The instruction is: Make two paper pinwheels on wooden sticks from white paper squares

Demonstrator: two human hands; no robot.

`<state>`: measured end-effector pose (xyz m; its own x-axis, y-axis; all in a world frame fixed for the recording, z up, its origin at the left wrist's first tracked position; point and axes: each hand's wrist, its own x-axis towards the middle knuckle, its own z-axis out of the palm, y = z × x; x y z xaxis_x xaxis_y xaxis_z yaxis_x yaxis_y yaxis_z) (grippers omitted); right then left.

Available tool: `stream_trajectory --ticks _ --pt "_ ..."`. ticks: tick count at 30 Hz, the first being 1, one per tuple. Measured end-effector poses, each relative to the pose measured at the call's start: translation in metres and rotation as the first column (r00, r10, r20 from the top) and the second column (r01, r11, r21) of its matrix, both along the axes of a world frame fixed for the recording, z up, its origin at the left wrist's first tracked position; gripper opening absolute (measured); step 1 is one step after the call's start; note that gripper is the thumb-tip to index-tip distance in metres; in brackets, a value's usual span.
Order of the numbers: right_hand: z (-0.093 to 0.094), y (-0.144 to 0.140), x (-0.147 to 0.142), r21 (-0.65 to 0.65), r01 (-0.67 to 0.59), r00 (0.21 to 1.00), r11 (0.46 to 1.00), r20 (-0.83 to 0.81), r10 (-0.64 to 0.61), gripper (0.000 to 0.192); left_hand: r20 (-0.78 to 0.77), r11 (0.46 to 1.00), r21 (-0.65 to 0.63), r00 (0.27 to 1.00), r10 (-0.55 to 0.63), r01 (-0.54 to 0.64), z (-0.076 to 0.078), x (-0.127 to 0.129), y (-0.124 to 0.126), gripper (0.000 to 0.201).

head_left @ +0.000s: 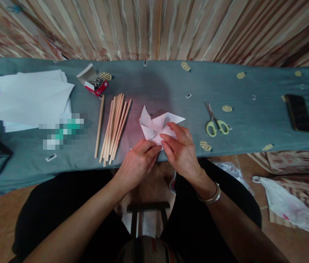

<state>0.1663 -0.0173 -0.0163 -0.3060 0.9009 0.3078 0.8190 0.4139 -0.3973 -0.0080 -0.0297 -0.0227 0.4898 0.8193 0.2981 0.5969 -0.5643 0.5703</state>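
Observation:
A white paper pinwheel (158,126) lies at the front edge of the cloth-covered table, its pointed blades spread to the back left and back right. My left hand (140,155) pinches its near edge, with the fingertips partly hidden. Over the right side of the pinwheel, my right hand (180,146) is curled, its thumb and fingers pressing the paper near the centre. Left of the hands lies a bunch of wooden sticks (116,128), with one stick (99,126) apart from the rest. Scissors (214,122) with pale green handles rest to the right.
White paper sheets (33,98) are stacked at the left, beside a blurred green and white item (68,129). An open red box (98,86) of small metal pieces stands behind the sticks. A dark phone (299,113) lies far right. A curtain (154,29) hangs behind the table.

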Motion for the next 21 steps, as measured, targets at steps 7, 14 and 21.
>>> stream_trajectory --ticks 7,14,21 --pt "-0.001 0.000 0.000 -0.001 -0.004 0.999 1.000 0.042 0.005 0.024 -0.006 1.000 0.003 1.000 0.000 0.000 0.001 0.000 0.000 0.022" --pt "0.000 0.000 -0.005 0.025 -0.013 0.987 1.000 0.158 0.009 0.026 -0.016 1.000 -0.003 1.000 0.001 -0.001 0.001 0.000 0.001 0.022" --pt "-0.007 0.000 -0.010 0.031 -0.015 0.991 0.999 0.137 0.011 0.029 -0.041 1.000 -0.009 0.999 0.023 -0.024 0.003 0.001 0.001 0.022"
